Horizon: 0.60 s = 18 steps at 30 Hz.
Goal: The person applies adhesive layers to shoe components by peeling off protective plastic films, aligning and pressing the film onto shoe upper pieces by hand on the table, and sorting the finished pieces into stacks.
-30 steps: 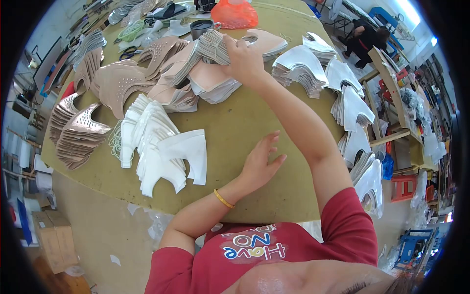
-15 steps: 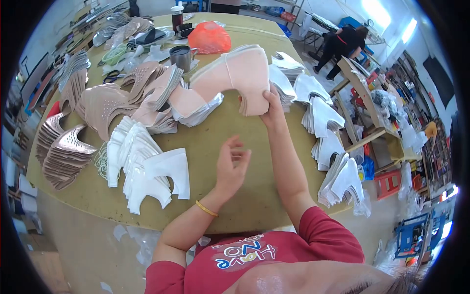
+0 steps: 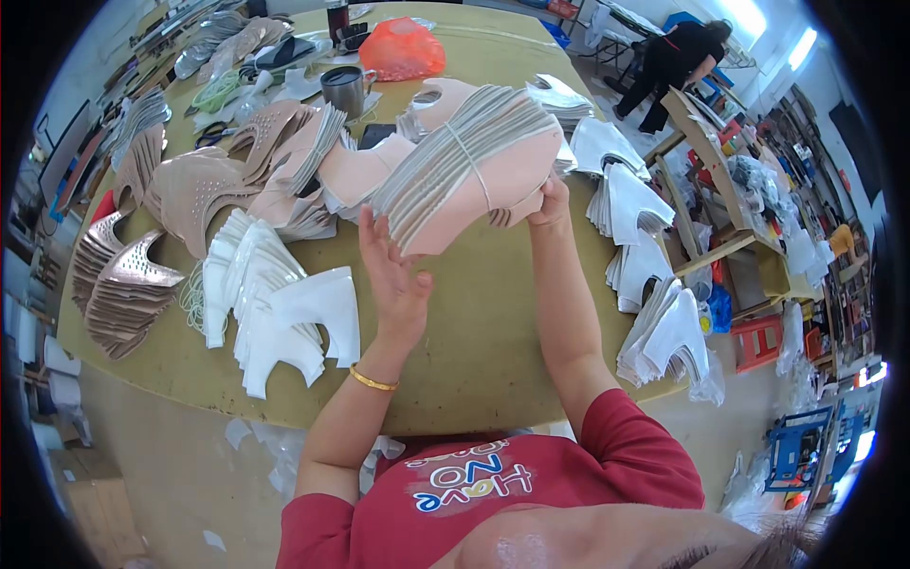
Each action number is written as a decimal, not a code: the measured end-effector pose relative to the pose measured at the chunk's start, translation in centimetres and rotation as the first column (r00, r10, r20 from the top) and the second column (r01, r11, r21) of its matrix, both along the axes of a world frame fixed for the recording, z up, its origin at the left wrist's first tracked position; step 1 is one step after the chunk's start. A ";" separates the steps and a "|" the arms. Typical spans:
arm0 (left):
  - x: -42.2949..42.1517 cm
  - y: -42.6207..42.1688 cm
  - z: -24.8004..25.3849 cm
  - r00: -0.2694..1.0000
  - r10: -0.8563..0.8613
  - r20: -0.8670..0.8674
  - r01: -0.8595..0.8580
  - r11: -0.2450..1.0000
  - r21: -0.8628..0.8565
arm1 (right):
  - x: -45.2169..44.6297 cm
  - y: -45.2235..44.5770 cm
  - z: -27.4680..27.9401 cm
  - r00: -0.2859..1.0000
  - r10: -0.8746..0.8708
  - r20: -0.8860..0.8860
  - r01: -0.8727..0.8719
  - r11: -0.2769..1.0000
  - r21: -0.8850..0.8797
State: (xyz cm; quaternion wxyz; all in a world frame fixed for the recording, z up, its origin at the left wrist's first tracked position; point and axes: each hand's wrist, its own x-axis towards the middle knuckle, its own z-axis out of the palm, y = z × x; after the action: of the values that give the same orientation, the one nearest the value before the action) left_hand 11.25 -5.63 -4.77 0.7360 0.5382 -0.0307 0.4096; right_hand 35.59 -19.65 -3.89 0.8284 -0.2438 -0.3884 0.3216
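Bundle of curved, string-tied pink sheets (image 3: 512, 163) has tilted, our right hand (image 3: 550, 202) pinching one end, our open left hand (image 3: 396, 289) now likely steadying the other.

The pink bundle (image 3: 502, 175) in the middle of the frame has a smooth, matt outer face and rougher, cloth-like grey-white layered edges. At left, the bronze pieces (image 3: 142, 270) have a glossy metallic finish; lower, the white pieces (image 3: 327, 299) look smooth with a faint sheen. Toward the top, the mug (image 3: 343, 92) is shiny metal beside a thin, crinkled, glossy plastic bag (image 3: 403, 49). The tabletop (image 3: 474, 351) is matt and lightly marked. The bracelet (image 3: 373, 379) is polished, gold-coloured metal, the shirt (image 3: 578, 474) soft matt cloth. At right stands a bare wooden frame (image 3: 716, 254).
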 end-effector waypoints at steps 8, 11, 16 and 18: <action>-0.5 0.0 1.6 0.998 -0.040 0.039 0.041 0.999 -0.011 | -0.5 0.2 -0.6 0.998 0.050 -0.037 -0.050 0.999 0.013; -0.8 -0.2 1.8 0.998 -0.065 0.021 0.066 0.998 -0.019 | 0.3 -0.1 -1.5 0.997 0.057 -0.045 -0.057 0.998 -0.001; -0.3 -0.3 1.4 0.993 -0.092 0.075 0.094 0.995 -0.029 | 0.1 0.0 -1.4 0.999 -0.029 -0.020 0.029 1.000 -0.004; -0.1 -0.5 0.5 0.993 -0.103 0.053 0.104 0.994 -0.030 | -0.1 0.2 -0.9 0.999 -0.047 -0.013 0.047 0.999 -0.019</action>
State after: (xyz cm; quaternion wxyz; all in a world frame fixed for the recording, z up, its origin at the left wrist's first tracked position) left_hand 11.12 -6.14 -4.25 0.7639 0.5129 -0.0709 0.3851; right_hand 35.52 -19.46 -4.82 0.8361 -0.2582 -0.3740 0.3073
